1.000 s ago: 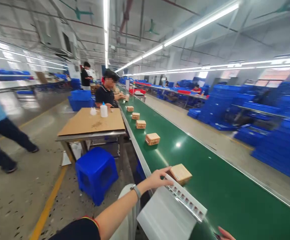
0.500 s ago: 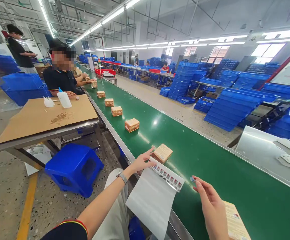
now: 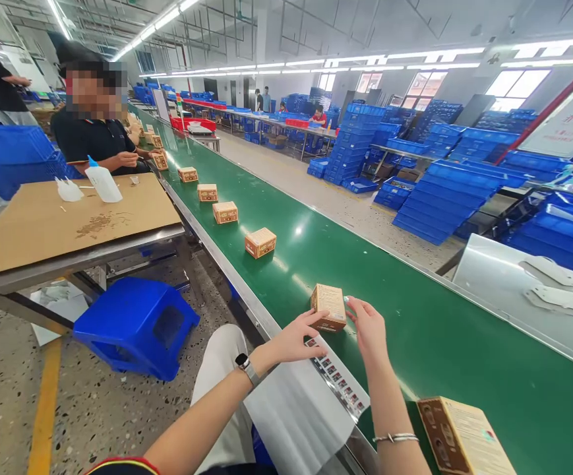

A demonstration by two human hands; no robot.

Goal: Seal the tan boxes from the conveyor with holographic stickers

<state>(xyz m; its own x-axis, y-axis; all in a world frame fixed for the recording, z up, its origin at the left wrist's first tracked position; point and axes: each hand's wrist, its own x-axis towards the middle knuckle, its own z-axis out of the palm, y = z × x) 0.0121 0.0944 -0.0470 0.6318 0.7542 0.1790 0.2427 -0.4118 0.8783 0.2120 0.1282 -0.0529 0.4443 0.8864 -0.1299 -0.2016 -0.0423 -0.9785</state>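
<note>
Both hands meet at a small brown box [image 3: 329, 306] standing tilted on the green conveyor belt [image 3: 415, 330], near its front edge. Left hand [image 3: 296, 338]: fingers on the box's lower left side & bottom corner, grip grasping it lightly. Right hand [image 3: 368, 324]: fingertips touch the box's right edge, fingers mostly straight; whether it really clamps the box can't be told. A watch sits on the left wrist, a thin bracelet [image 3: 395, 437] on the right.

Under the hands, a white sheet w/ a strip of small stickers [image 3: 338, 381] hangs over the belt's metal rim, lying on the person's lap. At bottom right another box [image 3: 464, 439], larger in view, lies on the belt, apart from the hands.

Further up the belt: 4 more small boxes in a row, nearest one [image 3: 260, 242] well apart from the held one. Left of the belt a counter covered w/ cardboard [image 3: 59, 221] carries a white glue bottle [image 3: 102, 181]; a blue stool [image 3: 135, 324] stands below. A co-worker in a dark shirt [image 3: 93, 142] sits behind that counter, hand at the belt. Blue crates [image 3: 444, 198] stacked across the aisle.
</note>
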